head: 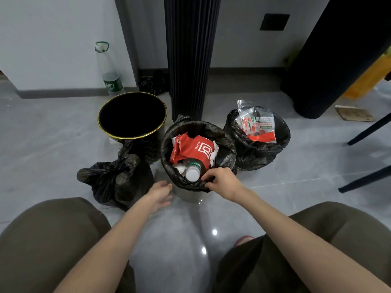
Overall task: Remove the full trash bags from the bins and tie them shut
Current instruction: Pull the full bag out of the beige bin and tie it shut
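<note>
The thin black plastic liner (pixel 224 140) of the middle bin sits at frame centre, folded over the rim and packed full. It is probably soft, slippery film that stretches and tears, with a load that is bulky rather than heavy, so gather the folded edge all round. A knotted black bag (pixel 118 178) lies at lower left. A red paper coffee bag (pixel 196 150) tops the rubbish. Your right hand (pixel 222 179) pinches the liner's near edge. Your left hand (pixel 160 192) hovers slack-fingered beside the bin. A white-capped clear bottle (pixel 193 171) could spill out.
</note>
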`<state>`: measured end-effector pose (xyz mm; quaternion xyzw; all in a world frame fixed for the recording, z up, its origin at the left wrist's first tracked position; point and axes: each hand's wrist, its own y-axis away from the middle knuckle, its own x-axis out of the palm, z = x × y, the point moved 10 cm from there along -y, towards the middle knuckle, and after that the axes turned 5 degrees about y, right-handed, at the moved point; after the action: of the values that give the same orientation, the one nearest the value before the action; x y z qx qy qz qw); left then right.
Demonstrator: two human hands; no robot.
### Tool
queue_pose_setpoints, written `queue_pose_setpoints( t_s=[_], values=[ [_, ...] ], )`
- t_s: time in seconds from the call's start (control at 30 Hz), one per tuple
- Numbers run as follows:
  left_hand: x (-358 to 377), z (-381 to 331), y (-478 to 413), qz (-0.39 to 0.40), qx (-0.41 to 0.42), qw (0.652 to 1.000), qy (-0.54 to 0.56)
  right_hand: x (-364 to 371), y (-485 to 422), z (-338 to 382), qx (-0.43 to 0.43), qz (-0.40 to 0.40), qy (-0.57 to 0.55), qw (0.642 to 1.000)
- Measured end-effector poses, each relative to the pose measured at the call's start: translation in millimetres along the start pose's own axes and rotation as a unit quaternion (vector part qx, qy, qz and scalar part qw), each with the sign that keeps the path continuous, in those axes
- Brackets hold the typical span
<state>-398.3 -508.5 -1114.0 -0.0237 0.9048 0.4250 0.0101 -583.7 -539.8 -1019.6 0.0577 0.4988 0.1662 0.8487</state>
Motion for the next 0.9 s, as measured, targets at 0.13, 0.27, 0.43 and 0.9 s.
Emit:
queue_pose_setpoints(
  t_s=[0.13, 0.27, 0.43, 0.9],
  values=[
    [16, 18, 0, 0.033, -0.035, 0.985, 0.165, -5, 9, -5, 0.026, -0.036, -0.081, 0.996],
    [22, 20, 2, 0.04, -0.048, 0.97, 0.236, -18, 20, -22, 0.084, -0.134, -0.158, 0.975],
    [21, 10, 3, 0.033, -0.036, 0.97, 0.239, -10, 32, -50, 0.17, -0.148, -0.248, 0.942],
    [16, -16, 47, 0.026, 0.033, 0.991, 0.127, 81, 66, -44, 0.37, 0.036, -0.597, 0.711]
  ],
)
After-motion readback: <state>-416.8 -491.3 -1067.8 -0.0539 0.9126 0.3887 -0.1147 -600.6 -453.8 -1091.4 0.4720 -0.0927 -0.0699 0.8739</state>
